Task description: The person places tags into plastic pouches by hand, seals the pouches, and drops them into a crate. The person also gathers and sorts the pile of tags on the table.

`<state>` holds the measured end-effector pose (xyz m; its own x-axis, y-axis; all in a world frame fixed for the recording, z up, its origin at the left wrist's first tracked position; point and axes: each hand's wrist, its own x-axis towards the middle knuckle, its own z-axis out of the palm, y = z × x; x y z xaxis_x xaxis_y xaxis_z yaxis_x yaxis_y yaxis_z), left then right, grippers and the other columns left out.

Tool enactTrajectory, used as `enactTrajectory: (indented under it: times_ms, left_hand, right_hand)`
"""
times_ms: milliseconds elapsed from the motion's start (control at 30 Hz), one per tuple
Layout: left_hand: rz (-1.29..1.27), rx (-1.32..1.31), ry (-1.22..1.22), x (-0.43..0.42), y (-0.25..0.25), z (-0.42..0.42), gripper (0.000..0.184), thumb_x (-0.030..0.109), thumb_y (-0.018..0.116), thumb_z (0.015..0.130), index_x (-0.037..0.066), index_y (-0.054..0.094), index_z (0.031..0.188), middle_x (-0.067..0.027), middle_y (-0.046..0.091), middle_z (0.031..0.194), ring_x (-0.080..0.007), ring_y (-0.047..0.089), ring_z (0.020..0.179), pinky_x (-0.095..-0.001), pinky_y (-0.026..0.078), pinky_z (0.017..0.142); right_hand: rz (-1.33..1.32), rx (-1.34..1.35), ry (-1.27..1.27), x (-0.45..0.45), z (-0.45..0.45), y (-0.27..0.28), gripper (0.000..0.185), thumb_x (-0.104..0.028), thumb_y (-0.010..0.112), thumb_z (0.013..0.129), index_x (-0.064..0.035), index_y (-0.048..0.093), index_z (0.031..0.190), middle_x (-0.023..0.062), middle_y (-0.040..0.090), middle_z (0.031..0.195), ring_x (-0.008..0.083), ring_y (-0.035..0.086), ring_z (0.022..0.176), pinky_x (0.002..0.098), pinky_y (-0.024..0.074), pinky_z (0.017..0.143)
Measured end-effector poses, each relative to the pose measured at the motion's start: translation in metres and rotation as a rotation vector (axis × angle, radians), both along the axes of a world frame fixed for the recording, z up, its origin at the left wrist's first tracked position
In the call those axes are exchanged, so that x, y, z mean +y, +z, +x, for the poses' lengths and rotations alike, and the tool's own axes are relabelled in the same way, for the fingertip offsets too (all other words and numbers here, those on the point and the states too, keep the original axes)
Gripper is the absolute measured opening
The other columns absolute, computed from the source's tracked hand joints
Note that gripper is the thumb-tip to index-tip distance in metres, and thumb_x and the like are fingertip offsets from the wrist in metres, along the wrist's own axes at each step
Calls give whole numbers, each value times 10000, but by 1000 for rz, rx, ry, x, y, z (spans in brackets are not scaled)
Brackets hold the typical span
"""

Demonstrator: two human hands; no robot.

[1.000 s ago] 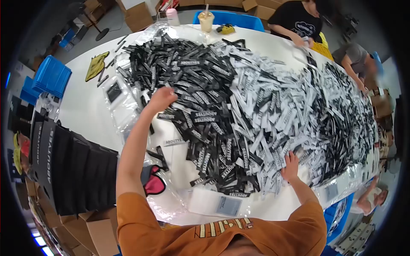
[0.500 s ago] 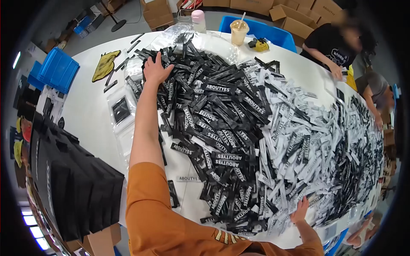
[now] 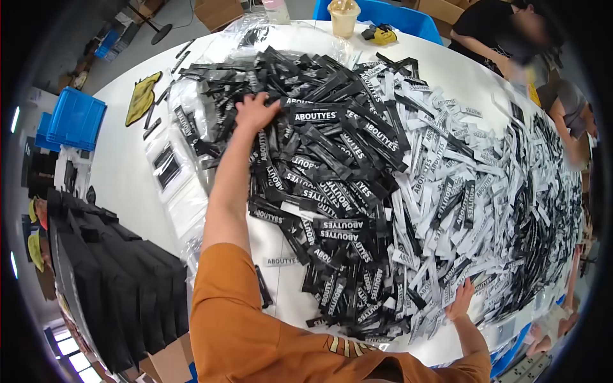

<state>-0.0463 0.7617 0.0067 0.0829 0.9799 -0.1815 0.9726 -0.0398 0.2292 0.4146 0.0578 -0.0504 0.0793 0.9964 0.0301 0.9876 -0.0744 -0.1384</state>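
Observation:
My left hand (image 3: 257,113) rests on the upper left of a big heap of black stick packets (image 3: 316,117) printed ABOUTYES. Its fingers are apart and slightly bent, touching the packets; none is plainly gripped. Lower right, my right hand (image 3: 460,301) lies with fingers stretched out at the near edge of a heap of white stick packets (image 3: 424,175), mixed with some black ones. The two heaps meet in the middle of the white table (image 3: 121,185).
Black bags (image 3: 121,281) stand at the left. Clear plastic bags (image 3: 182,198) and a yellow cloth (image 3: 142,99) lie on the table's left. A drink cup (image 3: 343,19) stands at the back, near a blue bin (image 3: 389,14). Other people (image 3: 491,35) are at the right.
My left hand has drawn back toward me and to the right over the black packets, its fingers less spread. My right hand stays by the white packets. The view has shifted slightly.

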Motion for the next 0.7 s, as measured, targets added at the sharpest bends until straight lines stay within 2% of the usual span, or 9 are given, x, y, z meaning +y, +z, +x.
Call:
enactTrajectory:
  times_ms: [100, 133, 167, 300, 333, 400, 533, 600, 700]
  left_hand:
    - [0, -40, -124, -38, -10, 17, 652, 575, 566, 775, 216, 478, 1312, -163, 380, 1402, -443, 329, 1264, -496, 366, 1008]
    - [-14, -55, -102, -62, 3, 28, 640, 554, 576, 772, 216, 482, 1307, -161, 366, 1415, -468, 305, 1279, -522, 342, 1020]
    - [-15, -98, -60, -82, 10, 40, 608, 501, 612, 758, 253, 486, 1299, -113, 388, 1386, -427, 335, 1257, -602, 308, 990]
    - [-136, -114, -99, -140, 23, 68, 731, 666, 566, 720, 293, 458, 1340, -111, 279, 1485, -425, 260, 1325, -625, 240, 1025]
    - [-151, -121, -97, -153, 23, 74, 768, 690, 542, 723, 264, 444, 1355, -115, 272, 1489, -425, 259, 1325, -622, 229, 1032]
    - [-166, -127, -111, -174, 16, 89, 874, 751, 474, 731, 147, 448, 1361, -137, 252, 1499, -429, 258, 1324, -610, 209, 1044]
    - [-250, -195, -151, -218, 33, 131, 851, 728, 468, 757, 75, 519, 1301, -185, 252, 1491, -442, 232, 1335, -608, 191, 1045]
    - [-283, -195, -184, -230, 32, 153, 792, 701, 471, 789, 85, 521, 1285, -222, 281, 1466, -445, 264, 1316, -599, 226, 1029]
    - [-244, -170, -291, -251, 11, 183, 712, 590, 537, 774, 179, 455, 1349, -184, 475, 1335, -456, 339, 1252, -578, 259, 1018]
  right_hand:
    - [17, 8, -5, 9, -7, 9, 619, -429, 402, 806, 46, 381, 1202, 340, 303, 1330, 542, 338, 1113, 632, 253, 933]
    - [15, 9, -11, 10, -8, 10, 618, -433, 401, 808, 48, 388, 1196, 339, 305, 1328, 541, 340, 1110, 630, 254, 933]
    - [15, 9, -18, 11, -9, 10, 617, -436, 399, 810, 50, 396, 1191, 338, 307, 1326, 539, 342, 1106, 628, 255, 934]
    - [-40, 1, -69, 19, -17, 18, 630, -363, 489, 714, 56, 414, 1179, 324, 309, 1334, 523, 335, 1128, 619, 255, 955]
    - [-119, -16, -113, 22, -21, 25, 663, -295, 546, 629, 54, 421, 1180, 313, 311, 1340, 515, 329, 1141, 614, 252, 968]
    - [-185, 9, -146, 22, -21, 25, 705, -239, 544, 604, 87, 402, 1213, 298, 261, 1388, 515, 290, 1204, 597, 222, 1020]
    - [-136, -50, -174, 27, -32, 31, 724, -205, 691, 525, 21, 459, 1173, 268, 324, 1365, 472, 321, 1213, 538, 274, 1028]
    - [-107, -21, -191, 33, -35, 39, 739, -223, 733, 517, -18, 474, 1178, 249, 333, 1366, 456, 327, 1216, 521, 278, 1033]
    - [-131, -35, -215, 35, -39, 46, 751, -261, 769, 517, -74, 487, 1187, 218, 352, 1360, 437, 331, 1216, 505, 277, 1040]
